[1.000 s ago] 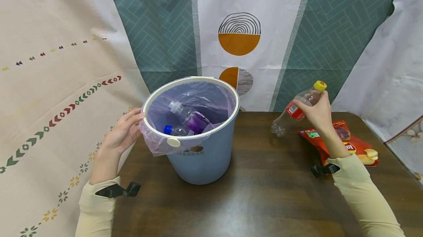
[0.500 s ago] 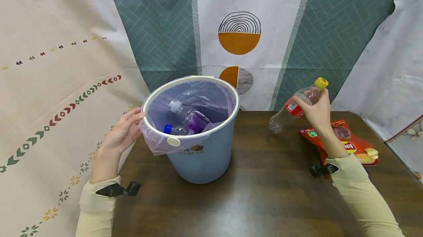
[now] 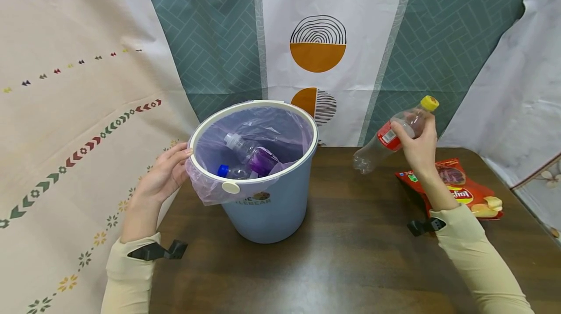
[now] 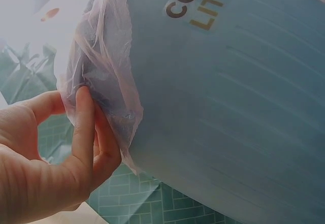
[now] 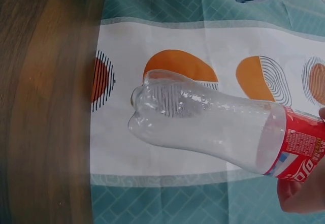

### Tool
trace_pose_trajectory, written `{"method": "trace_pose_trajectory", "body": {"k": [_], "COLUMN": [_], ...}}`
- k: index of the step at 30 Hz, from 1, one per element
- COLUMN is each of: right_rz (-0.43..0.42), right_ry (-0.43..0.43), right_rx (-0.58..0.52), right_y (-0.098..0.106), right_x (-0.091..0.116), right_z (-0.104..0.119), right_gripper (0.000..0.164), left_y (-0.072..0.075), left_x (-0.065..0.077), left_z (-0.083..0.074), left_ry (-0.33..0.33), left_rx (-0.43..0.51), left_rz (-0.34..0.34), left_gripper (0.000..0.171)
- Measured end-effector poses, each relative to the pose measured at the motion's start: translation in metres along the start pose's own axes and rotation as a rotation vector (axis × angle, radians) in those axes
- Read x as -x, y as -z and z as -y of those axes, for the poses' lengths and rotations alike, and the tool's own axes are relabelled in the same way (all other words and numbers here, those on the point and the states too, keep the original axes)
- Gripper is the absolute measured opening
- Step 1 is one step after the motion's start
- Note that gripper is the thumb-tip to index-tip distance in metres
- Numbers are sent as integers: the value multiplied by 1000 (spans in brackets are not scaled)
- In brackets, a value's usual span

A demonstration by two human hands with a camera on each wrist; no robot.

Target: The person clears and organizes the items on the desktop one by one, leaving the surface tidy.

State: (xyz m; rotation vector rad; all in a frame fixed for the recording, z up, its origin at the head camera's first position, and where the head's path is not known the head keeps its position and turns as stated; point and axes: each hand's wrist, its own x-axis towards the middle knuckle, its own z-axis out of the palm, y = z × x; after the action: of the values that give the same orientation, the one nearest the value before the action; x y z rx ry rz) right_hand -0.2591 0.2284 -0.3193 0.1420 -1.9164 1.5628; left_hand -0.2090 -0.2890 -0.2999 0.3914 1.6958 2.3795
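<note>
My right hand (image 3: 420, 146) grips a clear plastic bottle (image 3: 370, 156) with a red label and yellow cap. The bottle is held tilted, cap end up and base toward the bin; its bare base (image 5: 167, 107) fills the middle of the right wrist view. My left hand (image 3: 162, 173) holds the white rim of a blue trash bin (image 3: 271, 216) at its left side. In the left wrist view, the fingers (image 4: 84, 127) pinch the rim through a pinkish bin liner (image 4: 119, 71) folded over it.
Inside the bin lie a purple-labelled bottle (image 3: 252, 153) and a blue-capped bottle (image 3: 234, 173). A red chip bag (image 3: 469, 190) lies on the dark wooden table (image 3: 350, 255) beside my right forearm. Patterned cloth (image 3: 210, 36) hangs behind the table.
My right hand has raised the bottle slightly, and its base has swung a little up and left toward the bin. The left hand and bin stay put.
</note>
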Motion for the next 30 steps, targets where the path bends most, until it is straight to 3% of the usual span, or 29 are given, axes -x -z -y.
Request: {"method": "trace_pose_trajectory", "body": {"k": [10, 20, 30], "right_rz": [-1, 1, 38], "right_ry": [59, 114, 160], "right_rx": [-131, -193, -384], "right_y": [-8, -13, -17], "right_x": [0, 2, 5], "right_z": [9, 16, 23], "right_gripper": [45, 47, 44], "left_y": [0, 1, 1], "left_x": [-1, 0, -1], "left_z": [0, 0, 1], "left_ry": [-11, -13, -16], "left_rx": [-3, 2, 5], "left_rz": [9, 3, 5], "left_gripper": [21, 21, 21]}}
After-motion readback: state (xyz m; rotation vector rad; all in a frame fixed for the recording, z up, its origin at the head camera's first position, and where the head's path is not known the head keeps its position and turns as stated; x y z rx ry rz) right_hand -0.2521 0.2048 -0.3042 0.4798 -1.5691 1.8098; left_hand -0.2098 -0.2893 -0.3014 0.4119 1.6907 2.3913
